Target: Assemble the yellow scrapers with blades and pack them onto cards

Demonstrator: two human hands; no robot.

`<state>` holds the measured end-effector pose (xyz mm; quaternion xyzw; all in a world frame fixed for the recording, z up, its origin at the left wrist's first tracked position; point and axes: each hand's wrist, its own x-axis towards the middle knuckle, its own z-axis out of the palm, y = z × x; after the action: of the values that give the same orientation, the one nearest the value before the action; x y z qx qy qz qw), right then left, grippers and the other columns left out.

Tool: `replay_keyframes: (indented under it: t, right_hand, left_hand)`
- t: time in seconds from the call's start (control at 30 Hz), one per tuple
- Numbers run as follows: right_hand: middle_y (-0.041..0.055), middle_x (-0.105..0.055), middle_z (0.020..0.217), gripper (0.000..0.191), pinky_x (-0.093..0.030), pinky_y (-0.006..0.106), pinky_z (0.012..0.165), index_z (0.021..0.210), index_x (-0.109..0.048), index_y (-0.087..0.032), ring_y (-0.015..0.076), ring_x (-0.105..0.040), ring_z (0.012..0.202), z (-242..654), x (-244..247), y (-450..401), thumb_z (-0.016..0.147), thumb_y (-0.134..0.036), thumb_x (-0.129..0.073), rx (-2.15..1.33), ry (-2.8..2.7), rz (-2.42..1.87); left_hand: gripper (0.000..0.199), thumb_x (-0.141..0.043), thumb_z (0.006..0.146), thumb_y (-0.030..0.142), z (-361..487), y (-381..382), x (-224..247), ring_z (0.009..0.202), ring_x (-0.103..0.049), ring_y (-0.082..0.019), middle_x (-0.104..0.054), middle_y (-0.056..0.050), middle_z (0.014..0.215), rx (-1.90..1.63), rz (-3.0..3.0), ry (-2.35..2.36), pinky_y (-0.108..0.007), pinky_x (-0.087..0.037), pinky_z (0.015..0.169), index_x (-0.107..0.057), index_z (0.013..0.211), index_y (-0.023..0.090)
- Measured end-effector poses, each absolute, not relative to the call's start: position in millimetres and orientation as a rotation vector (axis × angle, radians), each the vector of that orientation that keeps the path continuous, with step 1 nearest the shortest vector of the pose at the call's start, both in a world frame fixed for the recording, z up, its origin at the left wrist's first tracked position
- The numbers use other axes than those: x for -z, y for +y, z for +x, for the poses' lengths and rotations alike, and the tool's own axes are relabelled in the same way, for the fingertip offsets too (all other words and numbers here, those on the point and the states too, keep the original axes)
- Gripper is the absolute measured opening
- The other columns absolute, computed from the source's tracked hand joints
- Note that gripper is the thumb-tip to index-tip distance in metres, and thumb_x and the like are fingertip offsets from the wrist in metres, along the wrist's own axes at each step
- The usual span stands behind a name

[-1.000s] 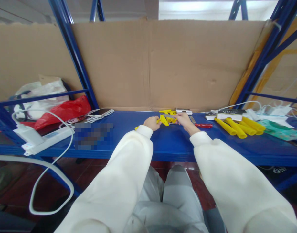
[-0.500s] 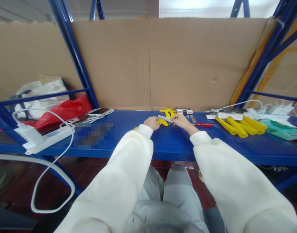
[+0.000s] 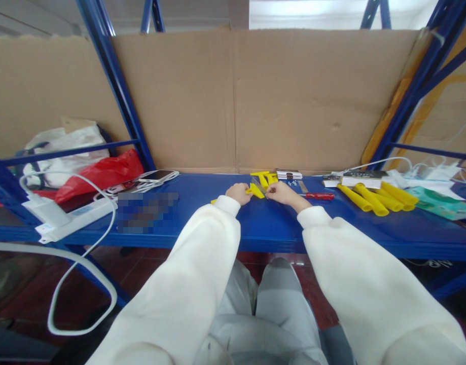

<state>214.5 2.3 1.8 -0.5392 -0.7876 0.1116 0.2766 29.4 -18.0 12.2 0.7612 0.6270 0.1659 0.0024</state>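
Note:
My left hand point(image 3: 239, 193) is closed around a yellow plastic scraper head point(image 3: 257, 190), whose wide end sticks out to the right. In my right hand point(image 3: 281, 192) a thin metal blade point(image 3: 259, 184) is pinched between the fingertips. The blade slants across the wide end of the yellow piece; whether the two touch, I cannot tell. Just behind the hands lie more yellow T-shaped pieces point(image 3: 261, 176). A red-handled screwdriver point(image 3: 319, 196) rests to the right of my right hand, its shaft pointing toward the hand.
Bundled flat pieces point(image 3: 289, 174) lie at the back. Several yellow tubes point(image 3: 378, 203) and a green packet point(image 3: 441, 201) are at the right. Leftward are a phone point(image 3: 156, 175), a white power strip point(image 3: 78, 218) and a red bag point(image 3: 101, 172). A cardboard wall point(image 3: 233, 101) closes the back.
The blade has turned from lying nearly level, bright, between both hands to a steep slant over the yellow scraper head. My right hand has shifted slightly left; my left hand stays put.

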Motion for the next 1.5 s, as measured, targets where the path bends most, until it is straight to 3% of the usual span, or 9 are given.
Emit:
replay_keyframes:
  t: [0.33,0.47,0.67,0.97,1.13,1.33,1.5]
  right_hand:
    - [-0.0003,-0.062,0.057,0.017,-0.047,0.027,0.068,0.055,-0.066,-0.017,0.0153,-0.058,0.063,217,-1,7,0.07,-0.012,-0.064,-0.536,-1.959,-1.457]
    - [0.0,-0.061,0.057,0.012,-0.046,0.026,0.062,0.059,-0.069,-0.017,0.0149,-0.056,0.06,217,-1,4,0.07,-0.015,-0.064,-0.701,-1.861,-1.47]
    - [-0.002,-0.052,0.048,0.016,-0.035,0.024,0.048,0.056,-0.064,-0.016,0.0106,-0.044,0.048,215,-7,-3,0.072,-0.016,-0.066,-0.821,-1.778,-1.508]
    - [-0.0035,-0.048,0.045,0.02,-0.029,0.022,0.044,0.058,-0.06,-0.016,0.0082,-0.04,0.044,213,-5,-3,0.072,-0.022,-0.072,-0.878,-1.693,-1.465]
    - [-0.002,-0.052,0.046,0.02,-0.029,0.022,0.043,0.057,-0.061,-0.015,0.0079,-0.041,0.043,212,-7,-6,0.073,-0.019,-0.071,-0.897,-1.722,-1.44]
    - [-0.0037,-0.048,0.041,0.024,-0.026,0.021,0.042,0.055,-0.059,-0.015,0.0074,-0.041,0.042,212,-10,-9,0.078,-0.014,-0.065,-0.891,-1.755,-1.466]
    - [-0.0033,-0.048,0.041,0.024,-0.025,0.021,0.042,0.06,-0.061,-0.016,0.0076,-0.039,0.041,213,-11,-8,0.084,-0.016,-0.061,-0.922,-1.773,-1.459]
  left_hand:
    - [0.029,-0.063,0.089,0.036,29,-16,-11,0.11,-0.068,-0.024,-0.074,-0.008,0.118,-0.529,2.392,1.948,-0.029,-0.052,0.093,-0.074,0.113,0.024]
    - [0.031,-0.064,0.09,0.035,30,-17,-12,0.112,-0.068,-0.023,-0.073,-0.007,0.12,-0.527,2.398,1.931,-0.027,-0.051,0.094,-0.072,0.117,0.024]
    - [0.033,-0.064,0.09,0.035,30,-19,-13,0.114,-0.068,-0.024,-0.073,-0.008,0.12,-0.575,2.403,1.931,-0.029,-0.051,0.095,-0.068,0.121,0.023]
    - [0.041,-0.065,0.089,0.034,30,-19,-14,0.115,-0.067,-0.024,-0.071,-0.009,0.124,-0.629,2.395,1.897,-0.032,-0.051,0.096,-0.062,0.129,0.024]
    - [0.053,-0.063,0.091,0.031,29,-19,-13,0.117,-0.066,-0.024,-0.07,-0.006,0.126,-0.652,2.441,1.833,-0.031,-0.05,0.098,-0.053,0.143,0.03]
    - [0.045,-0.051,0.097,0.031,28,-19,-11,0.118,-0.064,-0.024,-0.067,-0.004,0.124,-0.5,2.543,1.799,-0.029,-0.048,0.099,-0.058,0.14,0.039]
    - [0.047,-0.043,0.1,0.032,29,-19,-11,0.114,-0.064,-0.024,-0.063,-0.006,0.119,-0.406,2.599,1.808,-0.031,-0.048,0.097,-0.05,0.146,0.043]
